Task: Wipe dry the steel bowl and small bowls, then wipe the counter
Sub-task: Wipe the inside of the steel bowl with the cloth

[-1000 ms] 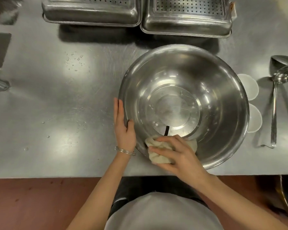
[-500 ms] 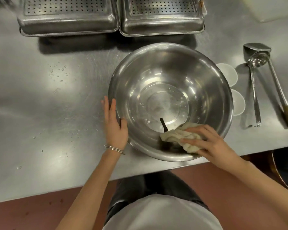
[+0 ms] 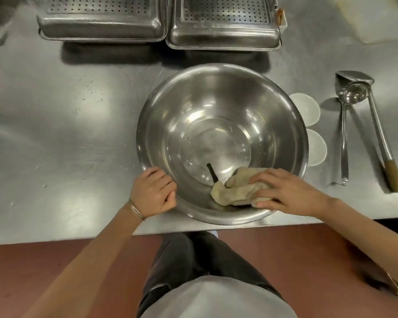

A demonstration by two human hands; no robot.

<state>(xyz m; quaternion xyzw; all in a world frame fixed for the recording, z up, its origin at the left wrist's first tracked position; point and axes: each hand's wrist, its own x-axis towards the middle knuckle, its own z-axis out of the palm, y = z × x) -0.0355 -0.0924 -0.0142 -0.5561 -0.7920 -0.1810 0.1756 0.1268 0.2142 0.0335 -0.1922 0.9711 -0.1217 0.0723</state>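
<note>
Steel bowl (image 3: 223, 99): upright on the worktop (image 3: 62, 138), centre-right. Its near rim is almost at the front edge. Inside, a crumpled beige cloth (image 3: 234, 191) lies on the near-right inner wall; a narrow dark strip sits beside it, identity unclear.

R hand (image 3: 292, 193): fingers near straight and spread over the cloth, thumb along its near side, pressing it to the wall.

L hand (image 3: 154, 193): fingers curled at the near-left rim, gripping the bowl from outside. There is a bracelet (image 3: 136, 208) at the wrist.

Small bowls: two white ones, far (image 3: 307, 109) and near (image 3: 317, 148), just beside the big bowl's right rim and partly hidden by it; contact can't be judged.

Right of those, with a gap between, a ladle (image 3: 344, 138) and a long-handled spatula (image 3: 379, 134) lie with handles toward the front edge.

At the back edge are two perforated steel pans, left (image 3: 101, 21) and right (image 3: 223, 24), side by side. A strip of bare worktop separates them from the bowl's far rim.

Widest open area: worktop left of the bowl, with scattered water drops (image 3: 90, 88).
</note>
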